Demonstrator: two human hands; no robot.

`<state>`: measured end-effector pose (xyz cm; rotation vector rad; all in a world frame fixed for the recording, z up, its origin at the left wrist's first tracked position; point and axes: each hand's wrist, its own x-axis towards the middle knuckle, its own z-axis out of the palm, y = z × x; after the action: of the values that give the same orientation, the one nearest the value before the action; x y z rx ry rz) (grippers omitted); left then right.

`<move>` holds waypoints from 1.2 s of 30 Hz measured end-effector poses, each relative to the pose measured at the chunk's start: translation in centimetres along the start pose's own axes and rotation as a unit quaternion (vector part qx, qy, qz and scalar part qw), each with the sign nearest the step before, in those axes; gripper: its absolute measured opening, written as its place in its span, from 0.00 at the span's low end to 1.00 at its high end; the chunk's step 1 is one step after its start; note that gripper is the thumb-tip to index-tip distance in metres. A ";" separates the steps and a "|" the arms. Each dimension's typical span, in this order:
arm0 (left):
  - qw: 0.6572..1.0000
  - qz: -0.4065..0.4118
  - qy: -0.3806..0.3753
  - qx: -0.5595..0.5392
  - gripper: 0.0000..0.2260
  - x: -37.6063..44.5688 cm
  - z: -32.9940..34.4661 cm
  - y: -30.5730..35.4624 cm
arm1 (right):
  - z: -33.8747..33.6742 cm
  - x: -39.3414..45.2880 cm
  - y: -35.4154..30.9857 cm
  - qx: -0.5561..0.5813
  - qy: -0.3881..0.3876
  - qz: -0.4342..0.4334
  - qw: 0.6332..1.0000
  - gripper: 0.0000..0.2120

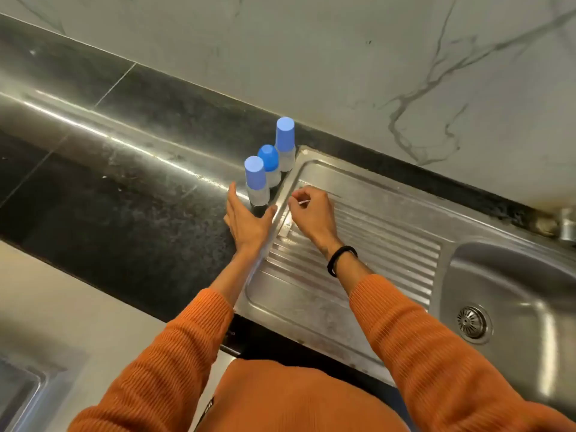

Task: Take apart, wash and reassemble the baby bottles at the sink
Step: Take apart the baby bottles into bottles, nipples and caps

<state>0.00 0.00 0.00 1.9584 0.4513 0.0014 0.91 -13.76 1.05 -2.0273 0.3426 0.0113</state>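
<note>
Both hands (pixel 249 219) near three upright bottles (pixel 257 182), caps up.

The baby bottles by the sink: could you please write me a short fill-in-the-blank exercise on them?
1. ____ baby bottles stand in a row on the dark counter.
2. Each bottle wears a ____ cap.
3. The left hand reaches for the ____ bottle of the row.
4. The right hand hovers over the ribbed ____ beside the basin.

Missing words: three; blue; nearest; drainboard
</note>
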 end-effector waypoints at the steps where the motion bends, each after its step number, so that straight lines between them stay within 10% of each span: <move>1: 1.000 0.016 -0.005 0.005 0.45 0.5 -0.1 0.1 | 0.4 0.4 -0.4 -0.003 -0.001 -0.003 1.000 0.03; 20: 0.975 0.197 -0.081 0.069 0.23 -0.4 -1.4 -1.1 | -4.2 -3.1 0.9 0.074 -0.030 0.018 0.997 0.11; 31: 0.862 0.323 -0.361 0.151 0.25 -12.5 4.7 0.8 | -16.6 -13.5 8.8 0.286 0.127 0.131 0.941 0.12; 36: 0.784 0.378 -0.353 0.343 0.38 -17.7 8.9 2.6 | -20.4 -17.8 11.2 0.307 0.146 0.153 0.928 0.14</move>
<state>-13.83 -14.31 2.09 2.5121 -0.9798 -0.4240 -21.72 -32.13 3.52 -1.3366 0.7499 -0.1852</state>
